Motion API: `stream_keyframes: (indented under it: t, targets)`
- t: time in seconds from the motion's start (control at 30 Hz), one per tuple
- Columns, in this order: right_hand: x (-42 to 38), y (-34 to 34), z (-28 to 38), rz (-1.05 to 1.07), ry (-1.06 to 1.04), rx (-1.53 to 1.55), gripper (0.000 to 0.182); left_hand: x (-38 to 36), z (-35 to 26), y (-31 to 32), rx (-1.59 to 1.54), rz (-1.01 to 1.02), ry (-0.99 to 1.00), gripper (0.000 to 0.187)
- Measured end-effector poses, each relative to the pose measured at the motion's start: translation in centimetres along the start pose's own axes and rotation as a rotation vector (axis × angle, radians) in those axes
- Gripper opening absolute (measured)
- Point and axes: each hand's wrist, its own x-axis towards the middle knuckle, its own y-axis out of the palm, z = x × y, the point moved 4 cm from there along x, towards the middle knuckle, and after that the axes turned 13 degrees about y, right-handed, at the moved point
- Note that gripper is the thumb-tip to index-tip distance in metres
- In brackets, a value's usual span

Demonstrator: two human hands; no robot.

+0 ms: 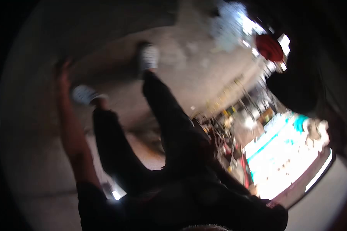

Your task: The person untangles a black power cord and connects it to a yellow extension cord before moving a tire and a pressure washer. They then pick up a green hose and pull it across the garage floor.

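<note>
- Black trousers fill centre frame; white shoes at 12 o'clock on concrete floor.
- Left hand at 10 o'clock, bare arm stretched out over the floor, touching nothing; heavy blur, grip state cannot tell.
- Right hand outside the frame.
- Bright counter at 4 o'clock, red object at 1 o'clock, well apart.

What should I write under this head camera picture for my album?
Blurry look down at a person's dark trouser legs, white shoes on a concrete floor, and a bare arm hanging at one side.
</note>
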Motion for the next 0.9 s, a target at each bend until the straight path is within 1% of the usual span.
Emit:
stream_keyframes:
  t: [0.03, 0.07, 0.1, 0.13, 0.17, 0.2, 0.27, 0.37, 0.4, 0.5, 0.53, 0.57, 0.6, 0.63, 0.7, 0.77, 0.8, 0.83, 0.9]
  targets:
    - [1.1, -1.7, 0.8, 0.167, 0.242, 0.265, 0.054, 0.3, -5.5, 0.3, -0.191, -0.038, -0.218, 0.040]
    - [1.6, -3.3, 1.6, 0.380, 0.446, 0.505, 0.055, 0.2, -11.1, 0.6, -0.350, -0.107, -0.428, 0.043]
    - [-1.0, 2.8, -2.0, 0.316, 0.624, 0.843, 0.062, 0.9, -13.6, 0.0, -0.661, -0.213, -0.279, 0.040]
    - [-0.1, 1.1, -1.3, 0.427, 0.581, 0.593, 0.071, 2.3, -17.9, -2.0, -0.583, -0.377, -0.068, 0.046]
    - [0.7, -1.2, -0.6, 0.479, 0.552, 0.323, 0.080, 5.5, -24.2, -6.9, -0.527, -0.563, -0.518, 0.036]
    - [1.0, -1.4, -0.2, 0.376, 0.462, 0.333, 0.077, 6.5, -25.5, -8.9, -0.572, -0.683, -0.553, 0.027]
    - [0.4, -2.5, 0.8, 0.123, 0.375, 0.356, 0.070, 7.9, -28.2, -15.5, -0.496, -0.691, -0.493, 0.020]
    - [0.4, -4.0, 1.4, 0.123, 0.352, 0.386, 0.067, 6.8, -32.0, -27.4, -0.177, -0.719, -0.508, 0.020]
    - [0.2, -4.4, 1.8, 0.124, 0.341, 0.408, 0.067, 5.9, -32.1, -31.0, -0.087, -0.735, -0.511, 0.024]
    - [-0.2, -4.9, 2.2, 0.121, 0.314, 0.434, 0.067, -0.6, -35.8, -38.8, -0.186, -0.932, -0.393, 0.027]
    - [-0.4, -5.1, 2.2, 0.112, 0.309, 0.428, 0.068, -3.4, -36.4, -40.2, -0.174, -0.972, -0.427, 0.027]
    - [-0.4, -5.1, 2.2, 0.101, 0.306, 0.425, 0.068, -6.2, -36.7, -40.9, -0.162, -1.012, -0.457, 0.027]
    - [-0.3, -5.2, 2.1, 0.099, 0.304, 0.426, 0.070, -8.8, -37.6, -41.3, -0.108, -1.082, -0.551, 0.026]
    - [-0.6, -5.4, 2.0, 0.091, 0.308, 0.427, 0.068, -11.9, -38.3, -40.9, -0.057, -1.148, -0.651, 0.025]
    - [-1.1, -6.3, 2.5, 0.078, 0.319, 0.430, 0.065, -18.2, -37.6, -39.9, 0.318, -1.050, -0.613, 0.037]
    - [-1.4, -6.8, 1.9, 0.078, 0.276, 0.423, 0.065, -21.2, -44.0, -38.4, 0.368, -1.043, -0.686, 0.036]
    - [-1.4, -7.1, 1.8, 0.075, 0.248, 0.418, 0.065, -22.9, -46.1, -37.4, 0.399, -1.072, -0.687, 0.033]
    - [-1.4, -7.8, 2.1, 0.075, 0.239, 0.412, 0.065, -24.5, -47.7, -36.7, 0.431, -1.103, -0.687, 0.030]
    - [-1.7, -9.0, 2.3, 0.072, 0.228, 0.401, 0.065, -28.0, -48.5, -34.5, 0.490, -1.025, -0.776, 0.021]
